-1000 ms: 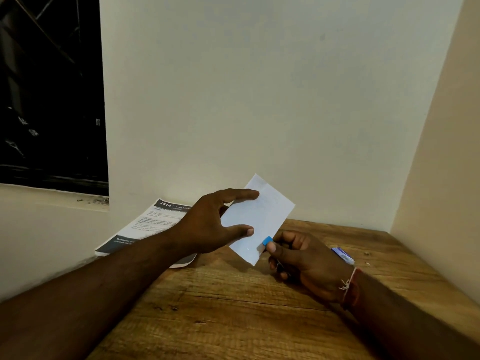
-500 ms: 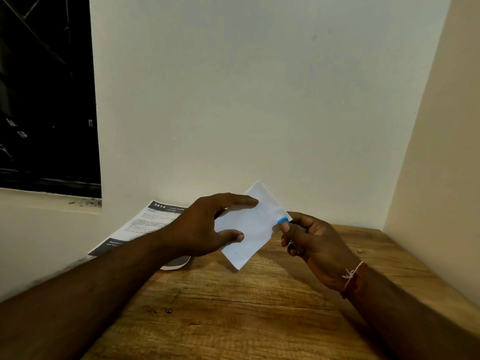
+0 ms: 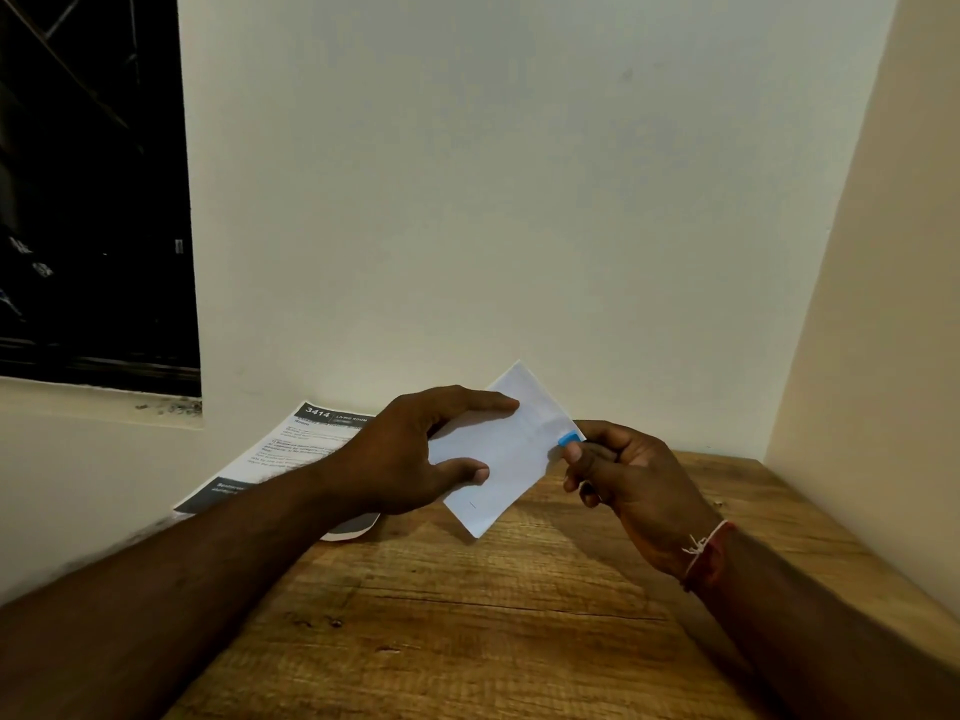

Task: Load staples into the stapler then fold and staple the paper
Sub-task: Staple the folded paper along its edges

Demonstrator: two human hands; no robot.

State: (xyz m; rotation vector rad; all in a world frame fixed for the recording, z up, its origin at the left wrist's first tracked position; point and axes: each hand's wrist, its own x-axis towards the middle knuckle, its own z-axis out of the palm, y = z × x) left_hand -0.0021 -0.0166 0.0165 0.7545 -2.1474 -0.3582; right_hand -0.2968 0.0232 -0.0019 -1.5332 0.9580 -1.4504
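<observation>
A folded white paper (image 3: 506, 459) is held tilted above the wooden table (image 3: 467, 626), its top corner pointing at the wall. My left hand (image 3: 415, 454) pinches its left side between thumb and fingers. My right hand (image 3: 628, 485) is closed around a small stapler, of which only the blue tip (image 3: 569, 438) shows. That tip sits at the paper's right edge, under my thumb. One small staple mark shows near the paper's lower corner. The rest of the stapler is hidden inside the fist.
A printed sheet (image 3: 291, 459) with a dark header marked 3414 lies at the table's back left, partly under my left arm. Pale walls close in behind and on the right. A dark window (image 3: 93, 189) is at the upper left.
My right hand has carried the stapler from the paper's lower edge up to its right edge. Both hands and the paper rose slightly. The small box behind my right hand is no longer visible.
</observation>
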